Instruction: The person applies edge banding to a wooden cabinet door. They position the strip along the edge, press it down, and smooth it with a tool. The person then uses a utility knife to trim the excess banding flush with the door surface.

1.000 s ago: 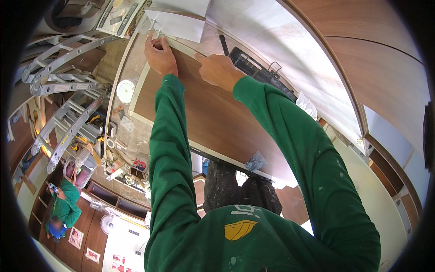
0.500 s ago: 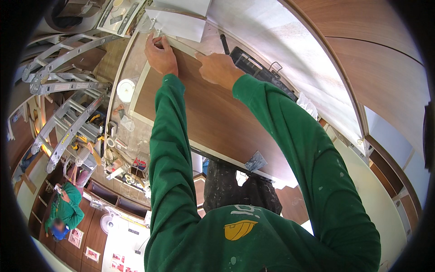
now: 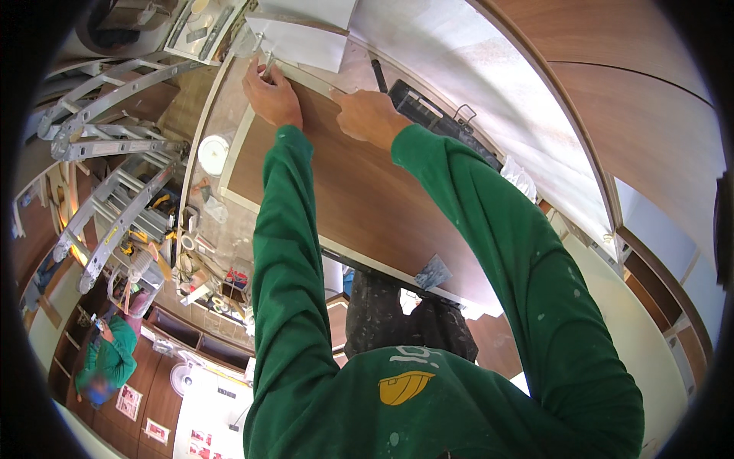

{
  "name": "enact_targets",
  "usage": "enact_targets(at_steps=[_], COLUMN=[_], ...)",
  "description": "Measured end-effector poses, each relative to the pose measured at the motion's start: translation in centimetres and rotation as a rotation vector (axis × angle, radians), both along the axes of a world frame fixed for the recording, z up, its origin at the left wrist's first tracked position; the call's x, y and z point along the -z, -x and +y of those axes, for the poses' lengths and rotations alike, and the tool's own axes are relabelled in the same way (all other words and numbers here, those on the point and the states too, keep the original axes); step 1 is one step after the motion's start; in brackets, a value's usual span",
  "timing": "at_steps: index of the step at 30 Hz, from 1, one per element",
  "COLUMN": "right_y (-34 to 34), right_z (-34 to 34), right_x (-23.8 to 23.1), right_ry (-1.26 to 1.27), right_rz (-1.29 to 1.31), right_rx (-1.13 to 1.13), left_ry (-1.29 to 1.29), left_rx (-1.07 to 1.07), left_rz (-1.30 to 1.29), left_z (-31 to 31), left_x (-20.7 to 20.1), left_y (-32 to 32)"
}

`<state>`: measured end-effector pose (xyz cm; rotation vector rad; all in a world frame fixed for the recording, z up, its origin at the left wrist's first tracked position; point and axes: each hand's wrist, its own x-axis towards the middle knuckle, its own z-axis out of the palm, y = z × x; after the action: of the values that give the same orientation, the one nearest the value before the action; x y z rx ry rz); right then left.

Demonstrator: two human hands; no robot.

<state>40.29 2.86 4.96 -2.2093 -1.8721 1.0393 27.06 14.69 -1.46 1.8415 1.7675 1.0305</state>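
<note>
A brown wood-grain panel (image 3: 359,195) with pale edges lies in front of me. My left hand (image 3: 273,96) is closed at its far left corner; a slim, shiny piece (image 3: 269,64) shows at the fingertips, too small to name. My right hand (image 3: 371,116) rests at the panel's far edge with curled fingers, its index fingertip at the pale edge strip (image 3: 310,83). Whatever the right fingers hold, if anything, is hidden. Just beyond the left hand stands a white board (image 3: 302,42). A small grey patterned sample piece (image 3: 433,271) sits on the panel's near edge.
Right of my right hand lies a black tool case (image 3: 436,115). A white round lid (image 3: 213,153) sits left of the panel. Aluminium ladders (image 3: 115,141) stand further left, above scattered tools and tape rolls (image 3: 218,302). At lower left is another person (image 3: 111,352) in green.
My left fingers have shifted slightly, and more of the shiny piece shows. My right hand stays nearly still. The other person at lower left has changed posture a little.
</note>
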Motion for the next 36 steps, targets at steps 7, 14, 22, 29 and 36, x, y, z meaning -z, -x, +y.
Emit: enact_targets(at_steps=[7,14,22,29,36], right_y=[-0.1,0.1,0.1,0.0,-0.4], right_z=[0.2,0.2,0.3,0.6,-0.7], right_x=[0.6,0.0,0.1,-0.5,-1.3], right_ry=[-0.021,0.020,0.019,0.070,-0.027], right_rz=[0.007,0.031,0.014,-0.020,0.032], right_rx=[-0.013,0.021,0.045,-0.016,0.095], left_ry=[-0.169,-0.139,-0.128,-0.102,-0.063], left_rx=[0.711,0.676,0.649,0.682,0.659], left_rz=[0.477,0.572,0.609,0.571,0.544], left_z=[-4.7,-0.4,-3.6,-6.9,-7.9], left_x=[0.1,-0.7,-1.0,-0.2,-1.0], left_y=[2.3,4.4,3.0,2.6,2.1])
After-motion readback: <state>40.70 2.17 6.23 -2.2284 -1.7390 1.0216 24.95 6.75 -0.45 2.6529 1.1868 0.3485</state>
